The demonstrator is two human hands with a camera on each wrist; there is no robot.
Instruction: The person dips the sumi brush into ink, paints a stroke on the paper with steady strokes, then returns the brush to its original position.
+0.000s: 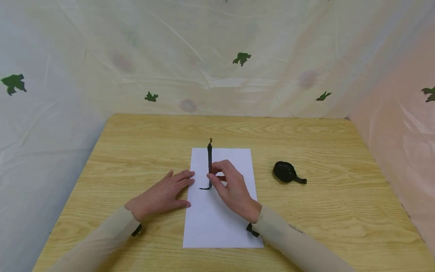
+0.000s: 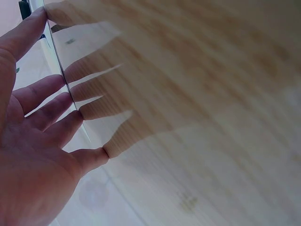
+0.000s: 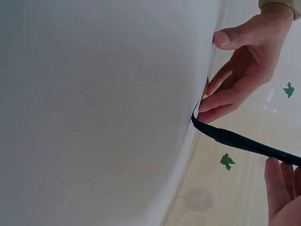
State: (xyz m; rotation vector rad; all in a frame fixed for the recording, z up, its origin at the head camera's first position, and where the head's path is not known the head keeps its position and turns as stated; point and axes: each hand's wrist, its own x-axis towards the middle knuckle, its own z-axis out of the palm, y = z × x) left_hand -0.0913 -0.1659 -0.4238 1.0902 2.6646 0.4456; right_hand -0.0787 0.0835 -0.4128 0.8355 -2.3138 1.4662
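Note:
A white sheet of paper (image 1: 221, 228) lies on the wooden table. Over its upper half my right hand (image 1: 234, 190) pinches a black ink brush (image 1: 209, 158) between thumb and fingers. The brush stands nearly upright, a small loop at its top. At its foot a short dark line (image 1: 204, 188) runs leftward on the paper. In the right wrist view the bent brush tip (image 3: 200, 123) presses on the sheet. My left hand (image 1: 161, 194) rests with fingers spread at the sheet's left edge, and the left wrist view shows those fingertips (image 2: 75, 117) down on the surface.
Right of the paper sits a small round black dish (image 1: 284, 172) with a stubby handle pointing right. Pale plastic sheeting (image 1: 190, 49) with green bird-like patches closes off the table (image 1: 136, 139) at the back and both sides.

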